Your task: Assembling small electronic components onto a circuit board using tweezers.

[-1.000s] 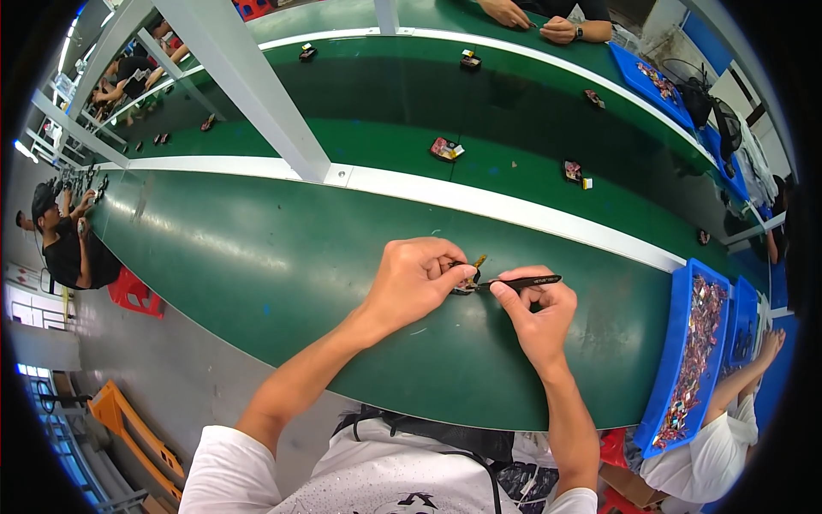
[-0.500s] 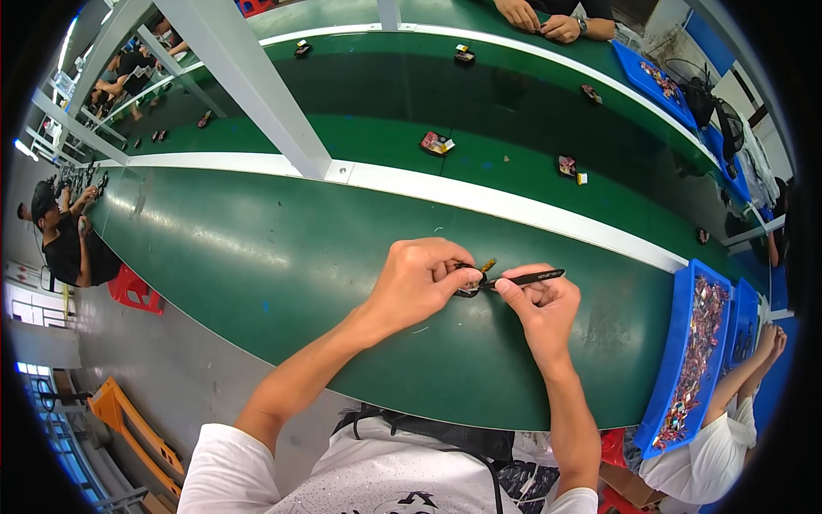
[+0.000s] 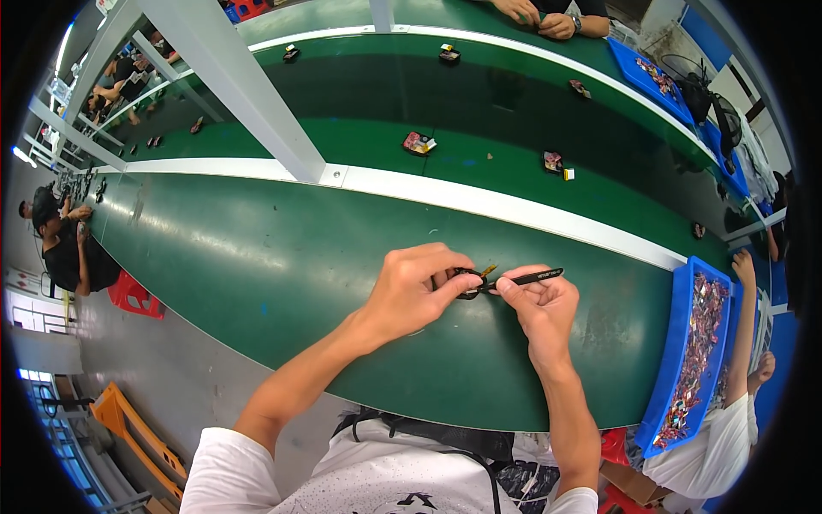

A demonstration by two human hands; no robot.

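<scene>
Above the green worktop point(image 3: 342, 227), my left hand point(image 3: 415, 287) pinches a small black part point(image 3: 469, 295) between thumb and fingers. A thin yellow-brown strip point(image 3: 489, 269) sticks up from that part. Much of the part is hidden by my fingers, so I cannot tell its exact kind. My right hand point(image 3: 548, 308) is closed round black tweezers point(image 3: 533, 278), held nearly level. Their tips point left and meet the part's right side; whether they grip anything is too small to see.
A blue bin point(image 3: 658, 420) heaped with small colourful parts stands at the right end of the worktop. Beyond a white rail point(image 3: 462, 202) runs a green conveyor belt point(image 3: 360, 141) carrying small assemblies point(image 3: 419, 143). A white post point(image 3: 248, 86) rises at left. Co-workers sit left, right and across.
The assemblies on the belt have shifted left. At the right, a co-worker's arm has reached up toward the belt. My hands stay nearly in place, with the yellow-brown strip tilted slightly differently.
</scene>
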